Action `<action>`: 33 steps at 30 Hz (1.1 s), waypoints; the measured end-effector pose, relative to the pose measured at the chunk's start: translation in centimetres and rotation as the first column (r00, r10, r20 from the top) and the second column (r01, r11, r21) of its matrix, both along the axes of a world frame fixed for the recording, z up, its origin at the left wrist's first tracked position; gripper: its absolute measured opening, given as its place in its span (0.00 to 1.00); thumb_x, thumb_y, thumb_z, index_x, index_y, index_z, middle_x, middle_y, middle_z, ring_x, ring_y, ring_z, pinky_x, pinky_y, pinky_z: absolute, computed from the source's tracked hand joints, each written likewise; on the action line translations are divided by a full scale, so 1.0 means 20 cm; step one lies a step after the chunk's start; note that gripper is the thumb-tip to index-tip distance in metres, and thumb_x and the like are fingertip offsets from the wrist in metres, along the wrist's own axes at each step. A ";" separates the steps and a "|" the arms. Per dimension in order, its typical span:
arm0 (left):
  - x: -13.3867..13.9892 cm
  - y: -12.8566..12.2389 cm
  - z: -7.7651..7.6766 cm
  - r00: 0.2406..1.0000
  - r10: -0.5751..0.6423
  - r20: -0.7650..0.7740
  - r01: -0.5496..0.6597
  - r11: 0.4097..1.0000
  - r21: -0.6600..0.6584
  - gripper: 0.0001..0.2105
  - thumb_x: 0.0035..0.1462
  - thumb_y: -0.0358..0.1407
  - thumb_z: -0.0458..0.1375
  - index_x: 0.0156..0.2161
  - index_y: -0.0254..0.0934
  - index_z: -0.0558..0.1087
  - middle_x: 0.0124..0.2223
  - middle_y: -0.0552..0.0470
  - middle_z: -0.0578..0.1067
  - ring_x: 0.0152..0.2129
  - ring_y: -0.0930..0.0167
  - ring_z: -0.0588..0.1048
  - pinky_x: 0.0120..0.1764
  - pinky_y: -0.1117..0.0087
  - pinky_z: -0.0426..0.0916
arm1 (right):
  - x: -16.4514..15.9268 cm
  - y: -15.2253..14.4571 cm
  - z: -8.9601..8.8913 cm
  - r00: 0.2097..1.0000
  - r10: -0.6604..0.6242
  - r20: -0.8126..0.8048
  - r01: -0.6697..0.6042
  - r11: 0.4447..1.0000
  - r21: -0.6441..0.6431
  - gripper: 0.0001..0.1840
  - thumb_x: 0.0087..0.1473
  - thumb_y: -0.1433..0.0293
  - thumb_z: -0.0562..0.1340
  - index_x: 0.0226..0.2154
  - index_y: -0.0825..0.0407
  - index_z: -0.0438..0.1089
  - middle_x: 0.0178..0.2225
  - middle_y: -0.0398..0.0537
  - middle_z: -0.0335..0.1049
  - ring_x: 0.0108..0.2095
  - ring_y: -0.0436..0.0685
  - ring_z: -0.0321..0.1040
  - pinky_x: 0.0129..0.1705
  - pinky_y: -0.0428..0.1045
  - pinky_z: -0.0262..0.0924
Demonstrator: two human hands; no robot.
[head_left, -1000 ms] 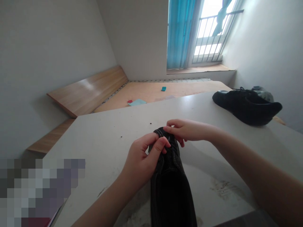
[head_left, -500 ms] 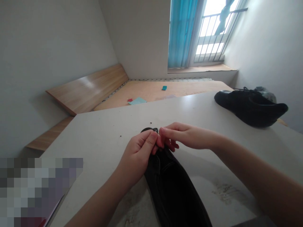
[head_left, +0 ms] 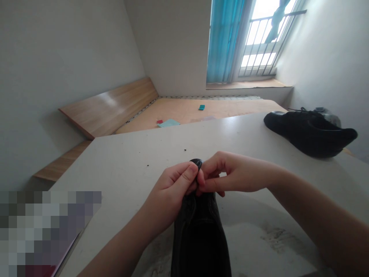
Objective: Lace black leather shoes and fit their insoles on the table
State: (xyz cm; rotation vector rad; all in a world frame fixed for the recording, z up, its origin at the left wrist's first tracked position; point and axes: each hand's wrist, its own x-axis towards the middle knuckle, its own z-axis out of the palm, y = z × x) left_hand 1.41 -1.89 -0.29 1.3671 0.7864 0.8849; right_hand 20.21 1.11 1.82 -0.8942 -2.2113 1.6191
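Observation:
A black lace-up shoe (head_left: pixel 201 234) points away from me, its opening toward me and its toe (head_left: pixel 196 162) showing just past my fingers. My left hand (head_left: pixel 180 181) is closed in a pinch, thumb on top, over the lacing at the front of the shoe. Opposite it, my right hand (head_left: pixel 220 173) bends inward with thumb and fingertips pressed together, meeting the left fingers. Both seem to pinch the thin black shoelace, which the fingers mostly hide. A second black shoe (head_left: pixel 311 132), its lace tied, lies at the right rear of the white table (head_left: pixel 121 173).
Dark smudges (head_left: pixel 276 238) and small crumbs (head_left: pixel 185 150) mark the tabletop. Behind the second shoe is a clear plastic item (head_left: pixel 331 116). Beyond the table lies a bed (head_left: pixel 230 105) with small cards and paper on it. A blurred-out patch covers the lower left.
The near shoe has turned, its toe swinging right and its heel left, so it now points straight ahead. My right hand has rotated and its fingers have curled in more.

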 end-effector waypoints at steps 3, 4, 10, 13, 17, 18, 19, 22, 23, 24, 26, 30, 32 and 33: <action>0.01 0.01 0.00 0.996 0.062 -0.057 -0.061 0.998 0.021 0.18 0.62 0.42 0.52 0.22 0.37 0.63 0.20 0.59 0.56 0.19 0.75 0.55 0.24 0.73 0.52 | 0.02 0.01 0.01 0.997 -0.060 0.050 0.056 0.996 0.071 0.13 0.57 0.61 0.62 0.32 0.56 0.70 0.26 0.41 0.63 0.26 0.47 0.59 0.27 0.44 0.57; 0.01 0.01 0.00 0.996 0.068 -0.063 -0.066 0.998 0.023 0.18 0.62 0.43 0.52 0.23 0.37 0.63 0.20 0.59 0.56 0.20 0.75 0.55 0.24 0.73 0.52 | 0.03 0.02 0.01 0.997 -0.064 0.047 0.061 0.996 0.063 0.12 0.58 0.62 0.61 0.33 0.56 0.70 0.27 0.42 0.65 0.27 0.47 0.60 0.29 0.44 0.58; 0.04 -0.02 0.02 0.994 0.097 -0.042 -0.098 0.994 -0.037 0.18 0.56 0.47 0.56 0.22 0.37 0.62 0.23 0.56 0.62 0.22 0.75 0.59 0.26 0.74 0.58 | 0.00 0.04 -0.02 0.952 -0.261 -0.157 0.262 0.965 -0.019 0.14 0.60 0.64 0.59 0.46 0.54 0.68 0.27 0.40 0.65 0.26 0.46 0.63 0.27 0.43 0.58; 0.04 -0.02 0.02 0.989 0.137 -0.062 -0.141 0.987 -0.077 0.18 0.53 0.48 0.57 0.22 0.37 0.63 0.24 0.55 0.63 0.23 0.74 0.62 0.27 0.74 0.62 | -0.01 0.03 -0.02 0.925 -0.251 -0.285 0.233 0.968 -0.098 0.12 0.58 0.64 0.62 0.42 0.54 0.70 0.28 0.42 0.68 0.28 0.46 0.64 0.28 0.43 0.58; 0.03 -0.02 -0.01 0.978 0.198 -0.062 -0.204 0.971 -0.122 0.15 0.51 0.47 0.57 0.27 0.36 0.67 0.27 0.54 0.67 0.27 0.72 0.66 0.30 0.73 0.64 | 0.00 0.02 -0.02 0.954 -0.120 -0.274 0.138 0.989 0.050 0.12 0.55 0.66 0.66 0.41 0.54 0.70 0.34 0.45 0.71 0.34 0.49 0.67 0.36 0.45 0.61; 0.03 -0.01 -0.01 0.982 0.180 -0.049 -0.185 0.975 -0.123 0.14 0.52 0.46 0.56 0.27 0.36 0.67 0.27 0.54 0.65 0.27 0.72 0.65 0.30 0.73 0.63 | 0.00 0.02 -0.02 0.957 -0.114 -0.266 0.143 0.985 0.093 0.11 0.55 0.66 0.66 0.39 0.54 0.70 0.34 0.45 0.71 0.35 0.49 0.66 0.36 0.46 0.61; 0.02 -0.01 -0.01 0.988 0.146 -0.043 -0.150 0.983 -0.110 0.13 0.53 0.45 0.54 0.26 0.37 0.65 0.26 0.55 0.64 0.26 0.73 0.63 0.29 0.73 0.62 | 0.00 0.02 -0.02 0.957 -0.121 -0.263 0.159 0.979 0.130 0.09 0.55 0.66 0.66 0.36 0.54 0.69 0.33 0.44 0.70 0.34 0.49 0.66 0.36 0.46 0.60; 0.02 -0.02 -0.01 0.993 0.023 -0.113 -0.025 1.000 -0.016 0.11 0.53 0.39 0.55 0.25 0.38 0.61 0.24 0.58 0.58 0.23 0.75 0.57 0.25 0.74 0.55 | -0.02 0.02 -0.02 0.941 -0.176 -0.288 0.245 0.943 0.225 0.07 0.56 0.67 0.64 0.32 0.54 0.68 0.32 0.43 0.67 0.33 0.48 0.64 0.35 0.46 0.59; 0.02 -0.02 -0.01 0.989 0.011 -0.150 -0.009 1.000 0.013 0.11 0.53 0.39 0.55 0.25 0.38 0.60 0.24 0.59 0.57 0.22 0.76 0.56 0.25 0.74 0.54 | -0.03 0.01 -0.02 0.935 -0.192 -0.298 0.274 0.926 0.261 0.06 0.56 0.68 0.64 0.32 0.54 0.69 0.32 0.43 0.66 0.33 0.49 0.63 0.34 0.47 0.59; 0.02 -0.03 -0.01 0.984 0.008 -0.180 -0.003 1.000 0.029 0.11 0.54 0.40 0.56 0.26 0.38 0.60 0.24 0.59 0.56 0.22 0.76 0.55 0.24 0.73 0.52 | -0.05 0.00 -0.02 0.928 -0.201 -0.315 0.296 0.910 0.291 0.05 0.56 0.68 0.64 0.32 0.53 0.70 0.33 0.43 0.64 0.34 0.49 0.62 0.34 0.47 0.59; 0.02 -0.04 -0.01 0.976 0.014 -0.216 -0.005 0.999 0.042 0.13 0.57 0.43 0.55 0.27 0.38 0.62 0.24 0.59 0.56 0.22 0.75 0.54 0.25 0.72 0.51 | -0.09 -0.02 -0.03 0.907 -0.209 -0.367 0.334 0.887 0.319 0.04 0.56 0.69 0.63 0.32 0.53 0.71 0.34 0.43 0.62 0.34 0.49 0.62 0.35 0.47 0.59; 0.02 -0.04 -0.02 0.972 0.033 -0.232 -0.022 0.998 0.051 0.18 0.60 0.46 0.52 0.24 0.37 0.60 0.24 0.58 0.58 0.24 0.74 0.57 0.27 0.71 0.53 | -0.13 -0.04 -0.05 0.835 -0.306 -0.458 0.470 0.829 0.304 0.04 0.54 0.70 0.65 0.33 0.53 0.69 0.35 0.43 0.61 0.36 0.49 0.61 0.35 0.47 0.59; 0.01 -0.04 -0.02 0.978 0.029 -0.208 -0.023 0.999 0.033 0.19 0.62 0.47 0.50 0.24 0.38 0.59 0.24 0.57 0.59 0.24 0.74 0.58 0.28 0.71 0.55 | -0.13 -0.03 -0.05 0.804 -0.370 -0.466 0.552 0.756 0.351 0.07 0.54 0.69 0.66 0.30 0.53 0.68 0.33 0.42 0.61 0.35 0.49 0.60 0.34 0.46 0.58; 0.01 -0.03 -0.02 0.982 0.021 -0.186 -0.016 0.999 0.027 0.19 0.62 0.48 0.49 0.24 0.38 0.59 0.24 0.57 0.59 0.24 0.73 0.58 0.28 0.71 0.55 | -0.12 -0.03 -0.05 0.809 -0.367 -0.459 0.556 0.730 0.397 0.08 0.55 0.68 0.65 0.28 0.54 0.68 0.32 0.42 0.61 0.34 0.49 0.60 0.34 0.47 0.58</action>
